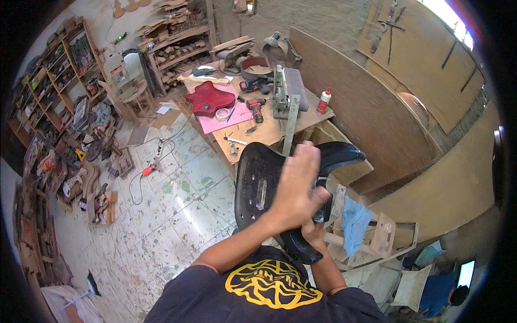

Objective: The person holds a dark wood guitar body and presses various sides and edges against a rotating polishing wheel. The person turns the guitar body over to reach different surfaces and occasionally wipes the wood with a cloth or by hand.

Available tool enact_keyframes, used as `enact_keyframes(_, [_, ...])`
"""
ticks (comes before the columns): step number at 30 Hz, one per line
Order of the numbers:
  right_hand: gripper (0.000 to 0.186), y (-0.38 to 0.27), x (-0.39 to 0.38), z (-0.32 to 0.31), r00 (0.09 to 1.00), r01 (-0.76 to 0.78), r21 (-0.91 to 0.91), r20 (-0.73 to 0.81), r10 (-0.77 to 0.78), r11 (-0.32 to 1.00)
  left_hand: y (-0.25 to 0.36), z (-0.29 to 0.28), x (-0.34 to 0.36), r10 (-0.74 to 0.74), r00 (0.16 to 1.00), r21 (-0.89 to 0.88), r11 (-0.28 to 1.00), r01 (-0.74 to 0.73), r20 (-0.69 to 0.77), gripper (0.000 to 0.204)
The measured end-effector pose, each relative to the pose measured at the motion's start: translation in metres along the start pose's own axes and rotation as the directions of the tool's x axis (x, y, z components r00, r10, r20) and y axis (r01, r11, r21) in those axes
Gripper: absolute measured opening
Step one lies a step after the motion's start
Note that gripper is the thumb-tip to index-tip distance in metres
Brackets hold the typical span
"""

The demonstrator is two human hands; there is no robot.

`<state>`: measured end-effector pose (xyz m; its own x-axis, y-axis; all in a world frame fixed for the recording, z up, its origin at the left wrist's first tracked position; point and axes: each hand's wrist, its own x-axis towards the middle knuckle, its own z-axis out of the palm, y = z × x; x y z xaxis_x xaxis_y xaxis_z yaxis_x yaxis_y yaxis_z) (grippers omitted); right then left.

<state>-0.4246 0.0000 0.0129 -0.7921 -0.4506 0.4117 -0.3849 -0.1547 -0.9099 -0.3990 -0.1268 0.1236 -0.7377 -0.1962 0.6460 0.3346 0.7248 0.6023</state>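
A glossy black electric guitar body (pixel 249 185) is held up in front of my chest. A long slot shows in its face, and one curved horn points to the right. My left hand (pixel 295 188) lies over its middle with fingers stretched out flat, slightly smeared by motion. It covers part of the body, and whether the palm touches the surface I cannot tell. Below it, my right hand (pixel 313 234) grips the guitar body near the edge. Most of the right fingers are hidden behind the left hand and the body.
Beyond it stands a worktable (pixel 266 133) with a red guitar body (pixel 211 99), a red-black cordless drill (pixel 255 109), a tape roll (pixel 222 114) and a glue bottle (pixel 323 102). A blue cloth (pixel 355 223) hangs on a wooden frame at right. A cable with a red plug (pixel 148 170) crosses the floor.
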Motion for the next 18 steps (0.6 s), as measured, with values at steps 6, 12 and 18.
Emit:
enact_keyframes(6, [0.042, -0.047, 0.016, 0.015, 0.992, -0.096, 0.223, -0.064, 0.113, 0.970, -0.014, -0.008, -0.016, 0.061, 0.985, 0.020, 0.998, -0.065, 0.161, 0.085])
enact_keyframes(12, [0.036, -0.056, 0.017, 0.014, 0.967, -0.168, 0.425, -0.106, 0.233, 0.890, -0.175, -0.027, -0.111, -0.419, 0.902, 0.053, 0.903, 0.426, -0.098, 0.065])
enact_keyframes(18, [0.022, -0.071, 0.036, -0.007, 0.950, -0.244, 0.450, -0.066, 0.304, 0.859, -0.177, -0.009, -0.123, -0.650, 0.756, -0.088, 0.759, 0.645, -0.069, 0.066])
